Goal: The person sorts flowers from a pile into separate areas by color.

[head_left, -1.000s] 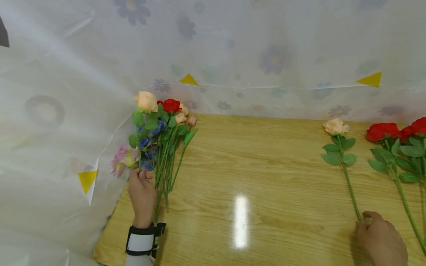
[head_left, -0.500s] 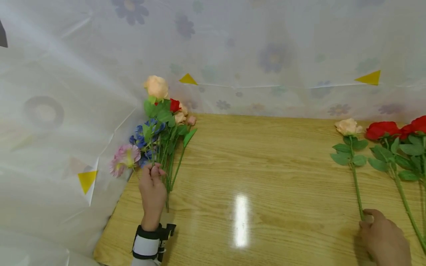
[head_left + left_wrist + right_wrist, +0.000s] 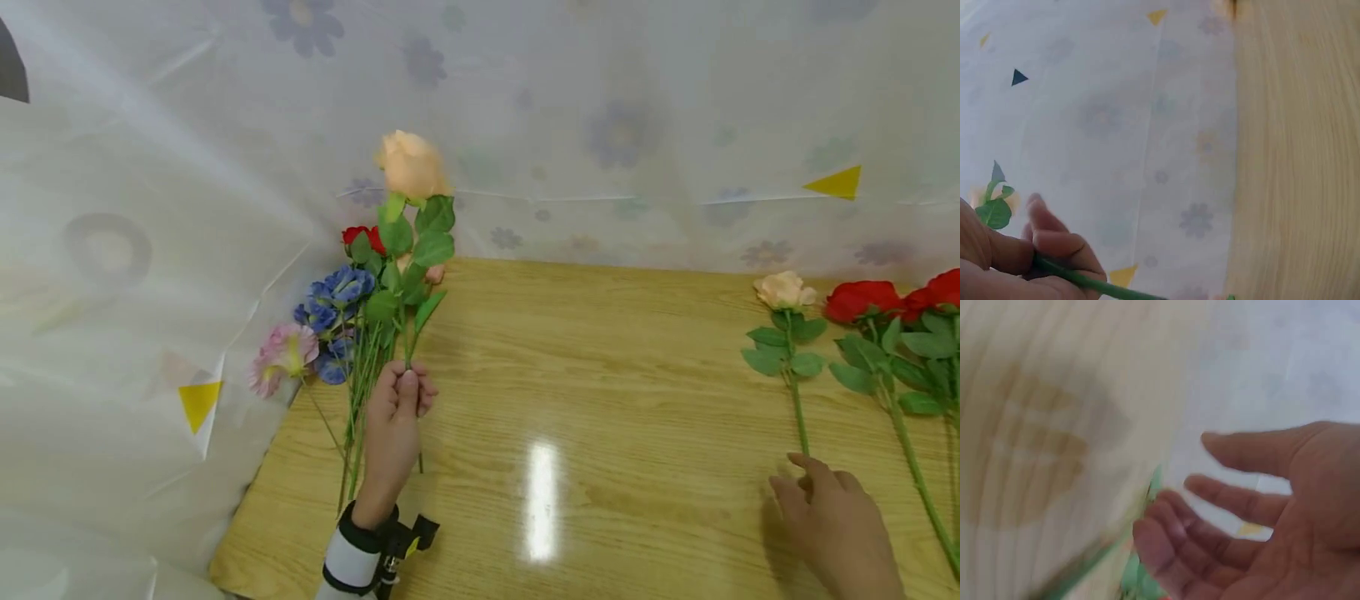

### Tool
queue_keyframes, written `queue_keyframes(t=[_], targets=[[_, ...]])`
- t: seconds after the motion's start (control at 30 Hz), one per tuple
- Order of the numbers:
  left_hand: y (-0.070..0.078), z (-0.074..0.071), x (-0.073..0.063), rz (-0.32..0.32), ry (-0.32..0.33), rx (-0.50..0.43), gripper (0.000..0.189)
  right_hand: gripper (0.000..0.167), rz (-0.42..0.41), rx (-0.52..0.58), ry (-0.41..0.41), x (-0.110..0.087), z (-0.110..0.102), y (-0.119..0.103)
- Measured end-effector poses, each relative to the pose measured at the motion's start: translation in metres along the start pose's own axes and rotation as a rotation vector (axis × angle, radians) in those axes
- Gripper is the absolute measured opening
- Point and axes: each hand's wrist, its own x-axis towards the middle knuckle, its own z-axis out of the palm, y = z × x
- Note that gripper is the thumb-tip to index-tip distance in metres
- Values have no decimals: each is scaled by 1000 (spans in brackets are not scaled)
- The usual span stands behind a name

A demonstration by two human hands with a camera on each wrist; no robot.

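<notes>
In the head view my left hand (image 3: 397, 417) pinches the green stem of a peach rose (image 3: 412, 167), its bloom raised above a bunch of flowers. The left wrist view shows the stem (image 3: 1110, 287) between thumb and fingers. That bunch lies at the table's left, with blue flowers (image 3: 345, 285), a pink flower (image 3: 288, 348) and a red rose (image 3: 364, 239). My right hand (image 3: 840, 521) is over the lower stem of another, paler peach rose (image 3: 784, 290) on the right. In the right wrist view its fingers (image 3: 1229, 500) are spread, with nothing held.
Several red roses (image 3: 862, 300) lie at the right edge of the wooden table (image 3: 600, 375). A pale flower-patterned sheet (image 3: 570, 100) hangs behind the table and along its left side, with yellow triangles (image 3: 836, 182) on it.
My left hand has lifted the peach rose up and moved it right, away from the bunch. My right hand has let go of the paler rose, after shifting it slightly right.
</notes>
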Motion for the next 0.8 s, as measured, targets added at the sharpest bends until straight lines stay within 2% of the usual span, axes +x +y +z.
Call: queue_keyframes(t=[0.13, 0.27, 0.33, 0.47, 0.57, 0.63, 0.73, 0.8], targets=[[9, 19, -2, -36, -198, -156, 30, 55, -250, 148, 36, -10, 10, -39], [14, 36, -6, -25, -363, -213, 30, 38, -423, 269, 100, -26, 22, -78], [16, 45, -9, -33, -419, -216, 28, 33, -476, 331, 77, -33, 27, -96], [16, 61, -16, -72, -524, -210, 22, 33, -556, 461, -58, -44, 38, -129], [16, 72, -22, -84, -589, -168, 20, 35, -606, 539, -173, -50, 46, -148], [17, 78, -25, -85, -610, -130, 19, 36, -658, 589, -221, -53, 50, -156], [19, 84, -28, -84, -618, -87, 18, 34, -750, 679, -257, -55, 56, -163], [20, 86, -29, -81, -618, -68, 17, 32, -815, 736, -248, -56, 60, -165]])
